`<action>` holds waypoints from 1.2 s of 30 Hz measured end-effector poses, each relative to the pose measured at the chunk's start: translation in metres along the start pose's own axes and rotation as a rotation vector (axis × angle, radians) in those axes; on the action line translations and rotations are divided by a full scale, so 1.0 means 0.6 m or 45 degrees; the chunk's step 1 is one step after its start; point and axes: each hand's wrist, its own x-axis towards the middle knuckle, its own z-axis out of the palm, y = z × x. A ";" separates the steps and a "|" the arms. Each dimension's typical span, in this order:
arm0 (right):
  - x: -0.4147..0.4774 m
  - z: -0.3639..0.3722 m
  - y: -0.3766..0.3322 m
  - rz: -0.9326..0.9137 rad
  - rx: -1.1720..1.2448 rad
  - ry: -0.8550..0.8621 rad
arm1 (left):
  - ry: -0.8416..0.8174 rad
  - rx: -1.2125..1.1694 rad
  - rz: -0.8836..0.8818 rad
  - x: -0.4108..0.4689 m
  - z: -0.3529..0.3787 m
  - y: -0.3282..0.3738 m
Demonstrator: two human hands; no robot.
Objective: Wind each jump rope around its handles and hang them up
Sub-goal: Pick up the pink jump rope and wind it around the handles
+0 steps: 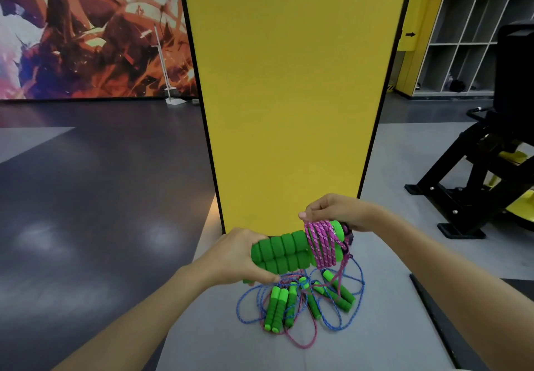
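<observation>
Head view
Left hand (231,258): clenched round the left end of a pair of green handles (284,253), thumb underneath and fingers over the top.
Green handles: two soft foam cylinders with ribbed, ring-shaped segments. They lie side by side and roughly level, held in the air between the two hands.
Pink cord (322,245): braided, with pale flecks. It is wound in several close coils round both handles at the end away from the left-hand grip, and a loose length hangs down from the coils.
Right hand (335,210): fingers curled, pinching the pink cord at the top of the coils, just above the right end of the handles.
Heap of ropes (300,304): lies below the held pair on the grey floor (219,336). It has several more green foam handles, some in pairs, tangled in thin blue and pink braided loops. The hanging pink length runs down into it.
Yellow panel (289,96): flat, smooth and black-edged, standing upright just behind the hands.
Black exercise machine (485,174): angular metal frame, well off to the right of the right hand.
Mural (86,29): orange and purple painted wall, far behind the left hand.
Shelves (474,24): grey square cubbies, far behind the right hand.
</observation>
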 end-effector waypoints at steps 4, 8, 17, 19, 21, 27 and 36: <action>-0.005 0.017 0.030 -0.011 0.440 -0.035 | -0.010 -0.283 0.019 -0.002 0.001 0.003; -0.007 0.048 0.055 -0.055 0.690 0.134 | -0.011 -0.508 0.020 -0.002 0.001 0.002; -0.006 0.085 0.059 -0.193 0.252 0.423 | 0.040 -0.753 -0.062 0.000 0.013 -0.001; -0.006 0.090 0.057 -0.193 0.067 0.437 | 0.058 -0.795 -0.078 0.000 0.014 -0.004; -0.008 0.095 0.055 -0.182 0.016 0.452 | 0.088 -0.822 -0.105 0.002 0.014 -0.007; -0.023 0.102 0.040 -0.157 -0.081 0.417 | 0.204 -0.763 -0.186 0.006 0.015 -0.004; -0.037 0.087 0.006 -0.087 -0.324 0.426 | 0.373 -0.272 -0.380 0.021 0.010 -0.015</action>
